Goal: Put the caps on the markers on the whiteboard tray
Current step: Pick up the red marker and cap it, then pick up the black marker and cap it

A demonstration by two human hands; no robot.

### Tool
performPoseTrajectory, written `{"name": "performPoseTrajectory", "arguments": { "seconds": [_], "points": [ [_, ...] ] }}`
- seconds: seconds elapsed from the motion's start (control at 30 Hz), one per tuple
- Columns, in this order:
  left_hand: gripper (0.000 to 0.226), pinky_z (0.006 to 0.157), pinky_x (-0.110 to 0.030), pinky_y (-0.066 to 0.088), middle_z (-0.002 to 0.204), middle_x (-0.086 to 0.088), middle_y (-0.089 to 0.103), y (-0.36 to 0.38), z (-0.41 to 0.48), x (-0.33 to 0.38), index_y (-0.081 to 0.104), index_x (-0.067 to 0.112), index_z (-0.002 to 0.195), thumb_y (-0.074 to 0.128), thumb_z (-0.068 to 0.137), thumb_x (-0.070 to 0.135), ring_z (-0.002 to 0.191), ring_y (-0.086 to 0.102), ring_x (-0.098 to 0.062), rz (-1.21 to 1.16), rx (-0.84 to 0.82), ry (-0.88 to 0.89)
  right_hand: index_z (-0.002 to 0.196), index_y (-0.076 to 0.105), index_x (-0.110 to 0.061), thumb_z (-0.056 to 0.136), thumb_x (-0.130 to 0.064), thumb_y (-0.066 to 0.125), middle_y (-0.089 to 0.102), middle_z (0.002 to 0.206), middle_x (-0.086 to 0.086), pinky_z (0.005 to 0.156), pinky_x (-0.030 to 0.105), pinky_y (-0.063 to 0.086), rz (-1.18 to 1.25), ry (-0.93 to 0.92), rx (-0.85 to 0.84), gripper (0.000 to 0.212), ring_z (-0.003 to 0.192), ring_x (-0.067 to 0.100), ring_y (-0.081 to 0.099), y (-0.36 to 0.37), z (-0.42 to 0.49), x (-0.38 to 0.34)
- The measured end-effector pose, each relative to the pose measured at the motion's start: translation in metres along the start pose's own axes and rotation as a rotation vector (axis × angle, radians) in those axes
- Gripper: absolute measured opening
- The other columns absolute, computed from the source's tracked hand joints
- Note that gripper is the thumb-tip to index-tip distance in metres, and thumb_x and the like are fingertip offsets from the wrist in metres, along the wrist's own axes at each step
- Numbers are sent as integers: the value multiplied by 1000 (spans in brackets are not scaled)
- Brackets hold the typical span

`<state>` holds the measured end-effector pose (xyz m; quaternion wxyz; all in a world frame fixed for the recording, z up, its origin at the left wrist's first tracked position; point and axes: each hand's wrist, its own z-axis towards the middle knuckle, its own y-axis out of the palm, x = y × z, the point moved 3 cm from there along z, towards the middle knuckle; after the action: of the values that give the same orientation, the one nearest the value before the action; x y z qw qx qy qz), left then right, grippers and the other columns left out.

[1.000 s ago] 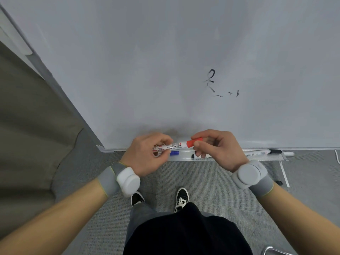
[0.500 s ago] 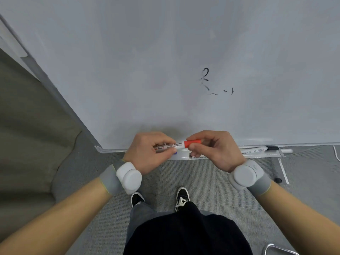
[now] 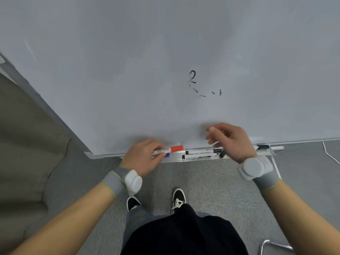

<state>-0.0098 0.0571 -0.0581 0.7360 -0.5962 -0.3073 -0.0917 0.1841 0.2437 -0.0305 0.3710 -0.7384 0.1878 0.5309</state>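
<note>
Whiteboard tray [image 3: 246,155] below board. My right hand [image 3: 232,142] just let go of red cap, fingers now loose, empty. Left hand [image 3: 142,159] pinches capped red marker [image 3: 168,150] above tray. Black markers [image 3: 200,151] in tray come next, I judge.

You stand in what looks like an office or meeting room. A large white wall-mounted whiteboard [image 3: 165,52] fills most of your view, with a few black scribbled marks [image 3: 193,81] on it. Along its lower edge runs a narrow silver metal whiteboard tray [image 3: 173,159] holding white-barrelled dry-erase markers [image 3: 200,153]. Under your feet lies grey ribbed carpet laid in square tiles [image 3: 230,181], the kind used in workplaces. At the lower right a curved chrome tube [image 3: 265,243] shows, perhaps part of a chair frame.
</note>
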Motion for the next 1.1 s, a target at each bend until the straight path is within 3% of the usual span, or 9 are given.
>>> {"name": "performPoseTrajectory", "arguments": {
  "seconds": [0.13, 0.3, 0.37, 0.5, 0.7, 0.83, 1.0, 1.1],
  "points": [
    [14, 65, -38, 51, 81, -8, 64, 26, -1, -20, 67, 10, 86, 75, 76, 15, 73, 59, -30, 199, -94, 67, 84, 72, -14, 93, -24, 61, 76, 76, 3, 67, 44, 61, -115, 102, 103, 17, 67, 23, 71, -35, -8, 35],
    [24, 69, -41, 49, 89, -10, 59, 45, -6, -38, 65, 9, 91, 77, 72, 15, 79, 55, -30, 319, -133, 72, 90, 71, -22, 88, -23, 68, 75, 81, -4, 69, 24, 51, -377, 128, 163, 3, 77, 14, 68, -60, -25, 70],
    [27, 71, -41, 48, 91, -9, 58, 51, -6, -35, 64, 10, 96, 75, 72, 17, 82, 54, -29, 332, -146, 72, 93, 72, -19, 86, -22, 72, 74, 84, -3, 71, 25, 50, -533, 71, 166, 8, 77, 14, 66, -63, -28, 80],
    [23, 73, -41, 47, 92, -8, 60, 64, 5, -11, 62, 12, 95, 71, 74, 16, 85, 55, -29, 329, -170, 153, 99, 72, -14, 83, -21, 75, 73, 96, 4, 76, 42, 54, -725, -60, 66, 18, 91, 24, 63, -54, -24, 96],
    [23, 79, -39, 48, 95, -11, 66, 97, 38, 40, 64, 8, 97, 71, 78, 20, 90, 59, -31, 341, -291, 278, 96, 72, -11, 79, -16, 78, 71, 97, 7, 73, 40, 53, -863, -301, -19, 19, 91, 32, 60, -39, -11, 104],
    [29, 83, -39, 41, 103, -12, 59, 117, 52, 55, 59, 8, 104, 65, 83, 27, 98, 53, -30, 415, -374, 272, 93, 74, -11, 79, -15, 77, 71, 98, 7, 74, 44, 54, -882, -339, -60, 15, 95, 33, 60, -34, -6, 106],
    [29, 64, -39, 51, 78, -15, 65, 118, 53, 61, 63, 4, 83, 82, 65, 15, 74, 61, -33, 432, -391, 313, 94, 74, -13, 80, -15, 75, 71, 98, 6, 77, 44, 52, -924, -360, -128, 15, 101, 33, 59, -35, -6, 105],
    [32, 61, -36, 52, 71, -14, 64, 117, 54, 61, 63, 5, 78, 86, 60, 17, 67, 61, -32, 453, -378, 356, 95, 73, -13, 77, -16, 76, 71, 97, 6, 75, 44, 51, -958, -370, -178, 19, 102, 34, 58, -35, -5, 106]
  ]
}}
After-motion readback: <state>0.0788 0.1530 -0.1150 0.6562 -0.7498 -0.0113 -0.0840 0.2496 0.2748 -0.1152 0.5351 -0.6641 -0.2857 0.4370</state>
